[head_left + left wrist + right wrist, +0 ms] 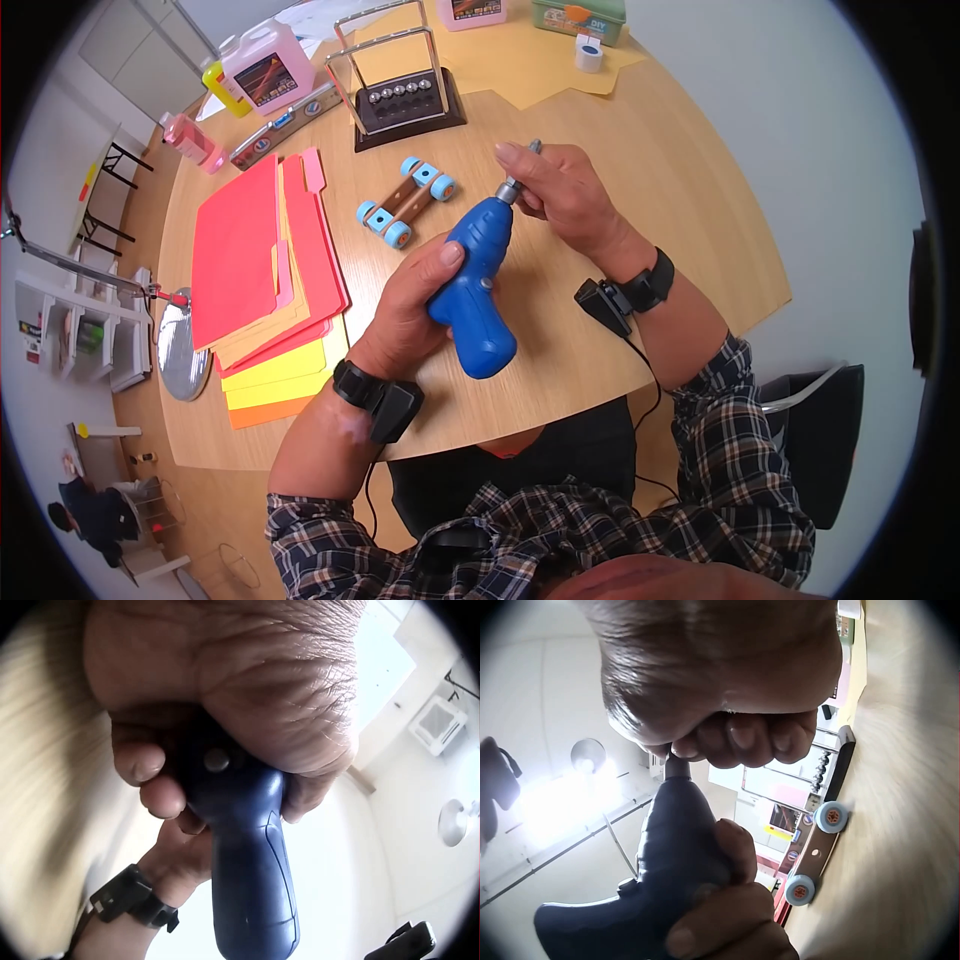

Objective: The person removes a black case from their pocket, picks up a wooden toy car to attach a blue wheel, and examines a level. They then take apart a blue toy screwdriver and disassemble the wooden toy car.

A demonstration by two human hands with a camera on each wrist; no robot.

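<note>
Above the near edge of the wooden table (640, 330), toy drill (478, 280) held aloft, long axis slanting from handle near the body up to the metal bit (522, 170); left hand (410, 300) wrapped round the body; right hand (565, 190) pinching the bit at the far end; wheeled toy chassis (405, 200) lies just beyond the drill, untouched.

Round wooden table (700, 200) mid-frame, pale grey floor (820, 120) at right, white shelf unit (75, 335) at left, dark chair (820, 440) lower right

Bit (535, 147) — mostly hidden by right hand (565, 190).
</note>
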